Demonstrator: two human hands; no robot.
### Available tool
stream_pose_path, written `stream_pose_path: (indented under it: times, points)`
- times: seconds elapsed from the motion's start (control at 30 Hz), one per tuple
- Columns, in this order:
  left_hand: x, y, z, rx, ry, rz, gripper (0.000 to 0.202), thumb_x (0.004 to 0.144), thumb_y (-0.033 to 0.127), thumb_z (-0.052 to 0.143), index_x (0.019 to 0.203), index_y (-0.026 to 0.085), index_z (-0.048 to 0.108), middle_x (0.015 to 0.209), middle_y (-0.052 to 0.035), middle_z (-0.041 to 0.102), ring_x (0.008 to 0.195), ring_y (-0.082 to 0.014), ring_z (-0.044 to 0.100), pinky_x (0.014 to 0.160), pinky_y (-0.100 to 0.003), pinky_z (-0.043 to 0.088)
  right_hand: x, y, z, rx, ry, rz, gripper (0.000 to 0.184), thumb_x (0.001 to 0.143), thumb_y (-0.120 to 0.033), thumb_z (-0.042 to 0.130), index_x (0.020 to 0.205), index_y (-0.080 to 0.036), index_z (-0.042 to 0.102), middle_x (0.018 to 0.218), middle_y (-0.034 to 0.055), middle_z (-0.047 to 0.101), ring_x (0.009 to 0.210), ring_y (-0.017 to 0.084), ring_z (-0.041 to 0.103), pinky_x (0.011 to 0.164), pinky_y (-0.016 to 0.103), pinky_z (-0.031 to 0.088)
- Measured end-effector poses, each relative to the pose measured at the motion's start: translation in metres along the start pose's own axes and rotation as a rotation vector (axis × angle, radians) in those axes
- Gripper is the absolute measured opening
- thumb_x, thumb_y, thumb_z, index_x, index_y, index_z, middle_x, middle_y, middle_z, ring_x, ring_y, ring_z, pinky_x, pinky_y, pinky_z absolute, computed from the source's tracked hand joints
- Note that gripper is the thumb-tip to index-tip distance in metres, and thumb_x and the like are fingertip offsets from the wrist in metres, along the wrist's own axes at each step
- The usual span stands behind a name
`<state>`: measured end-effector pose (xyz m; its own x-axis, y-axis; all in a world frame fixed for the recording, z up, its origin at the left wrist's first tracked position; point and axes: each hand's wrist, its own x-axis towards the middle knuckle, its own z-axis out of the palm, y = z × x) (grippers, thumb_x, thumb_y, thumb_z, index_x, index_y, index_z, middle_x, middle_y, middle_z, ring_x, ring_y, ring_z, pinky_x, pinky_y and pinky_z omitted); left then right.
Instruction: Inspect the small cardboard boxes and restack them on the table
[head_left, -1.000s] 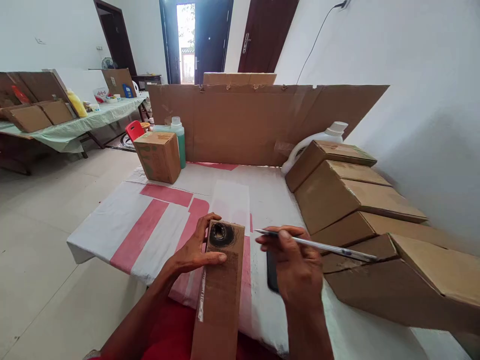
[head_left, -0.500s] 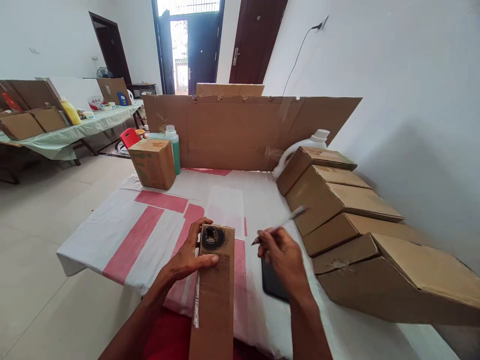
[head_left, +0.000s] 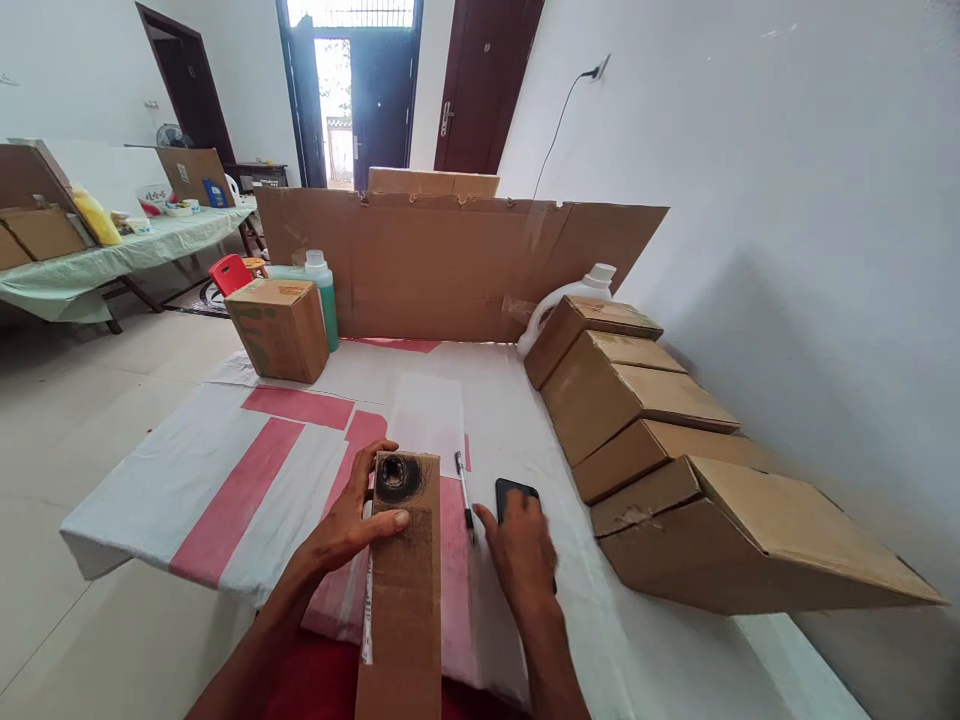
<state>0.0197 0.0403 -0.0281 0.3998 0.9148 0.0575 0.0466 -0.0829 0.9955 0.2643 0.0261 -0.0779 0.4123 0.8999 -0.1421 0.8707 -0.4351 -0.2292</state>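
My left hand [head_left: 360, 510] grips the upper end of a long narrow cardboard box [head_left: 405, 620], thumb across its face and fingers round the left side. Near the box's top end is a hole ringed with a dark black scribble. On the cloth just right of the box lies a pen [head_left: 463, 495] with a black grip. Over a black smartphone [head_left: 510, 488] is my right hand [head_left: 521, 555], slightly blurred, its thumb out to the left and fingertips above or on the phone. Whether they touch it I cannot tell; the hand covers much of the phone.
A white-and-red cloth covers the table [head_left: 225, 430]. Several cardboard boxes [head_left: 660, 500] line its right side, with a white jug [head_left: 555, 300] behind. At the back left stand a small carton [head_left: 277, 335] and a green bottle [head_left: 326, 300]. An upright cardboard panel [head_left: 435, 265] closes the far edge.
The pen has left my right hand and now lies beside the box. My right hand has moved onto or over the phone. The view has turned slightly right; my left hand keeps its grip.
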Motion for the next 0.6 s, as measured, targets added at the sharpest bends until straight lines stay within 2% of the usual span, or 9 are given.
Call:
stream_pose_path:
  times: [0.1, 0.23, 0.3, 0.37, 0.47, 0.53, 0.6]
  points:
    - [-0.001, -0.004, 0.0, -0.013, 0.006, 0.023, 0.082, 0.078, 0.056, 0.073, 0.145, 0.029, 0.034, 0.142, -0.0102, 0.048, 0.128, -0.0329, 0.052, 0.107, -0.047, 0.041, 0.0, 0.026, 0.0, -0.09, 0.038, 0.179, 0.06, 0.095, -0.055, 0.059, 0.126, -0.004, 0.057, 0.128, 0.0289, 0.059, 0.125, 0.043, 0.057, 0.088, 0.047, 0.051]
    - [-0.001, -0.009, 0.002, -0.052, -0.01, 0.046, 0.084, 0.079, 0.057, 0.073, 0.147, 0.029, 0.033, 0.146, -0.0109, 0.046, 0.129, -0.0341, 0.052, 0.106, -0.047, 0.041, 0.011, 0.047, 0.005, 0.06, -0.075, 0.246, 0.084, 0.086, -0.067, 0.063, 0.128, 0.005, 0.055, 0.123, 0.0339, 0.063, 0.118, 0.046, 0.063, 0.087, 0.05, 0.052]
    - [-0.002, -0.01, 0.002, -0.06, -0.014, 0.055, 0.085, 0.078, 0.058, 0.073, 0.147, 0.029, 0.032, 0.146, -0.0108, 0.046, 0.128, -0.0341, 0.053, 0.107, -0.048, 0.041, 0.019, 0.051, 0.007, 0.161, -0.085, 0.258, 0.087, 0.081, -0.068, 0.065, 0.127, 0.006, 0.056, 0.122, 0.0351, 0.065, 0.116, 0.046, 0.066, 0.086, 0.049, 0.053]
    - [-0.003, -0.011, 0.002, -0.067, -0.011, 0.067, 0.086, 0.078, 0.059, 0.074, 0.146, 0.029, 0.033, 0.147, -0.0107, 0.045, 0.128, -0.0341, 0.053, 0.108, -0.048, 0.041, 0.025, 0.052, 0.011, 0.278, -0.076, 0.24, 0.075, 0.08, -0.064, 0.065, 0.12, -0.001, 0.064, 0.117, 0.0311, 0.071, 0.114, 0.045, 0.068, 0.087, 0.048, 0.054]
    - [-0.004, -0.012, 0.001, -0.078, -0.003, 0.077, 0.087, 0.077, 0.059, 0.075, 0.147, 0.029, 0.033, 0.146, -0.0108, 0.044, 0.13, -0.0343, 0.051, 0.109, -0.048, 0.04, 0.019, 0.05, 0.014, 0.666, -0.082, 0.206, 0.057, 0.076, -0.06, 0.066, 0.108, -0.013, 0.071, 0.097, 0.0173, 0.08, 0.106, 0.04, 0.073, 0.085, 0.045, 0.058]
    - [-0.005, -0.013, 0.001, -0.08, 0.01, 0.079, 0.087, 0.077, 0.059, 0.075, 0.147, 0.029, 0.034, 0.145, -0.0104, 0.045, 0.13, -0.034, 0.051, 0.109, -0.048, 0.04, 0.003, 0.048, 0.01, 1.093, -0.142, 0.22, 0.06, 0.069, -0.06, 0.075, 0.113, -0.019, 0.071, 0.09, 0.0101, 0.081, 0.099, 0.038, 0.076, 0.08, 0.045, 0.062]
    - [-0.004, -0.012, 0.002, -0.082, 0.02, 0.076, 0.087, 0.076, 0.059, 0.076, 0.146, 0.029, 0.036, 0.143, -0.01, 0.046, 0.129, -0.0338, 0.051, 0.109, -0.048, 0.04, -0.021, 0.046, -0.003, 1.446, -0.218, 0.235, 0.071, 0.065, -0.057, 0.083, 0.125, -0.024, 0.067, 0.094, 0.0065, 0.082, 0.099, 0.036, 0.077, 0.08, 0.045, 0.064]
